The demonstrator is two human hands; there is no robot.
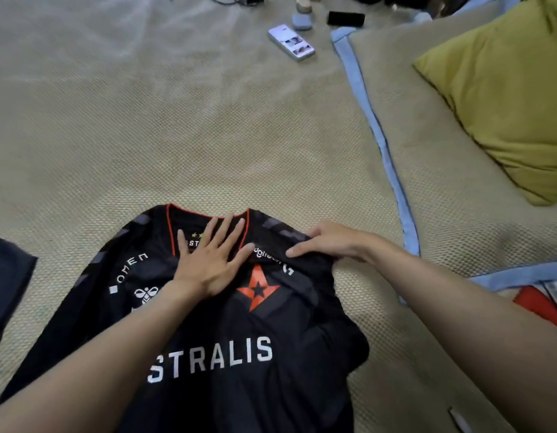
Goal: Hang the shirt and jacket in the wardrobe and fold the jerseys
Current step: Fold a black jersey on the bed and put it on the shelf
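- While the jersey-folding part of the task is in hand, the bed [208,126] carries everything: a wide tan woven cover, with a blue-edged blanket [458,170] laid over its right side
- On that blanket, well apart from the work, lies a yellow-green pillow [502,98]
- The black jersey [239,339] lies face up on the near part of the bed, collar pointing away, chest lettering and red star showing; its left sleeve runs out flat towards the near left, while its right side is bunched and partly turned in
- A dark garment [8,285] lies just beside the jersey at the left edge; what it is cannot be told
- The left hand [213,260] lies flat with fingers spread and straight, pressing the chest just below the collar and holding nothing
- The right hand [327,240] rests on the right shoulder with fingers curled into the gathered cloth, seemingly pinching it
- Far off on the bed lies a phone [291,42], screen lit
- In my judgement the next move calls for keeping the chest pinned while the right sleeve is drawn across the body, smoothing the bunched cloth so the fold lies straight
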